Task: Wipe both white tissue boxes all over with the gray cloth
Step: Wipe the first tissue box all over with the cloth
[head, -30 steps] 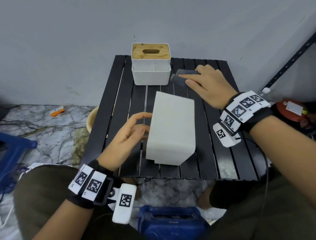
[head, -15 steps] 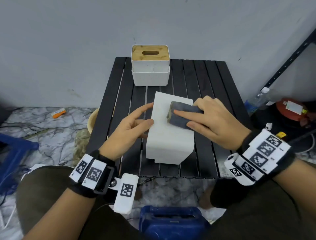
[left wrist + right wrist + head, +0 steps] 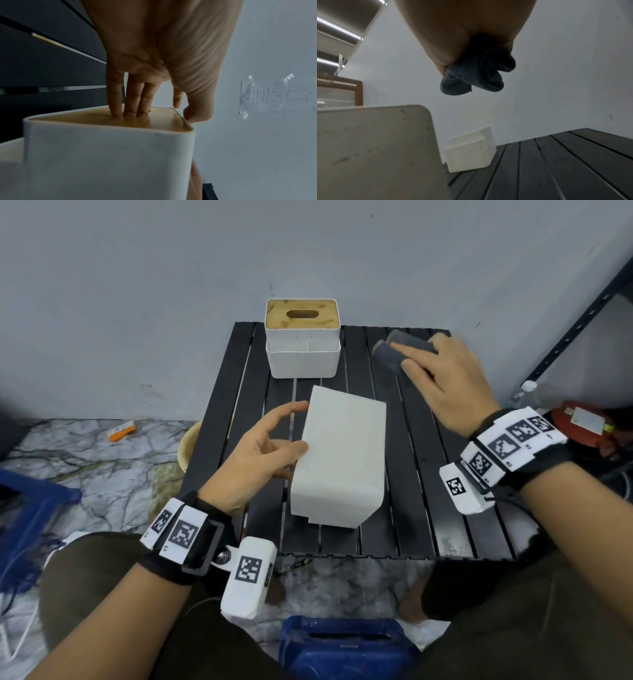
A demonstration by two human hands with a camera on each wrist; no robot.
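One white tissue box [image 3: 342,460] lies on its side mid-table, its wooden lid [image 3: 154,121] facing left. My left hand [image 3: 274,440] steadies it, straight fingers [image 3: 130,100] pressing the lid and thumb at the top edge. The other white tissue box [image 3: 303,350] stands upright at the table's far edge, its wooden lid with a slot facing up. My right hand [image 3: 442,374] holds the bunched gray cloth [image 3: 394,350] above the table's far right corner, apart from both boxes. From the right wrist, the gray cloth [image 3: 477,75] hangs under the palm, above the slats.
The black slatted table [image 3: 428,508] stands against a gray wall. A blue container [image 3: 346,648] sits between my knees. On the floor are a blue stool [image 3: 30,508] at left, an orange scrap [image 3: 121,431], a tan bowl [image 3: 188,443], and at right a red object [image 3: 589,422] and a black rack post [image 3: 582,313].
Half a second ago my right hand pressed the cloth on the lying box's top face; it has since carried the cloth away to the far right corner. My left hand has stayed at the box.
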